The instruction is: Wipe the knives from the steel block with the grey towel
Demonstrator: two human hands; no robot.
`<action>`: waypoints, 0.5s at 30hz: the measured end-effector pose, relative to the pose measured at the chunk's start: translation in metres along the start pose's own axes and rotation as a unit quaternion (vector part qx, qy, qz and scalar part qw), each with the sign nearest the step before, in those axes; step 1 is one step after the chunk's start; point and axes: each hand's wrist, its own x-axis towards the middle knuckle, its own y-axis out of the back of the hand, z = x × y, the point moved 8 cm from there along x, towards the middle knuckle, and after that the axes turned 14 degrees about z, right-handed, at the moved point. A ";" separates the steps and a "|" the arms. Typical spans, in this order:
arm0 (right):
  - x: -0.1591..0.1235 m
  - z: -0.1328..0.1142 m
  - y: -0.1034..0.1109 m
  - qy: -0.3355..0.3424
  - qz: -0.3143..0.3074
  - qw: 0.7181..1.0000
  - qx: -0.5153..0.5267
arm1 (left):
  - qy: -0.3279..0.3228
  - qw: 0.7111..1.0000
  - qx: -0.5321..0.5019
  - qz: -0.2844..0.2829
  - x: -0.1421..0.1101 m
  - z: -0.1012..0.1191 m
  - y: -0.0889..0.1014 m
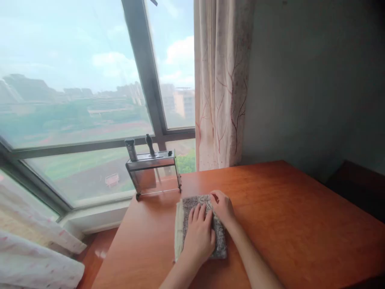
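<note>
A folded towel, grey and patterned with a cream strip along its left side, lies flat on the wooden table. My left hand rests palm down over its middle, fingers stretched out and covering part of the cloth. At the towel's far right corner is my right hand, its fingers bent and pinched together at the edge of the cloth. The fingertips of that hand are partly hidden, as is the bit of towel between them.
The brown table reaches far to the right. On its far left edge stands a clear-sided knife holder with two dark handles sticking up. Behind are a window, a pale curtain and a grey wall. Another curtain hangs lower left.
</note>
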 end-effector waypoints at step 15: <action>-0.001 0.005 -0.004 0.100 -0.041 0.992 -0.058 | 0.279 0.875 -0.357 0.171 0.032 -0.049 -0.013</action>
